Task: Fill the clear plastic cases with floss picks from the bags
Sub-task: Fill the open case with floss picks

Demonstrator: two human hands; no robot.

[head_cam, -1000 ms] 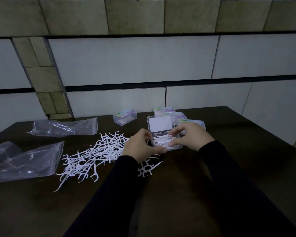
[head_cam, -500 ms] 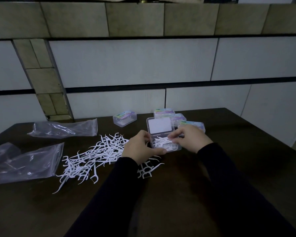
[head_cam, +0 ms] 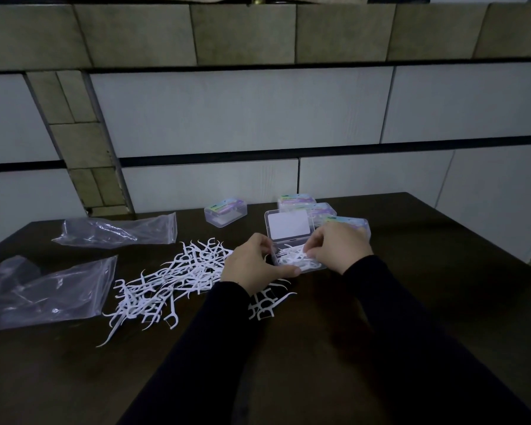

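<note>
Closed case [head_cam: 225,211] label: colourful, print too small and dim to read.
Stacked cases [head_cam: 298,201] labels: pastel bands, lettering blurred, not legible.
Case behind right hand [head_cam: 347,223] label: coloured strip, no word to make out.
Open case lid [head_cam: 289,224]: pale blank rectangle, no print seen.
Plastic bags [head_cam: 48,289]: clear, no readable marking.
Readable text overall: none.
</note>
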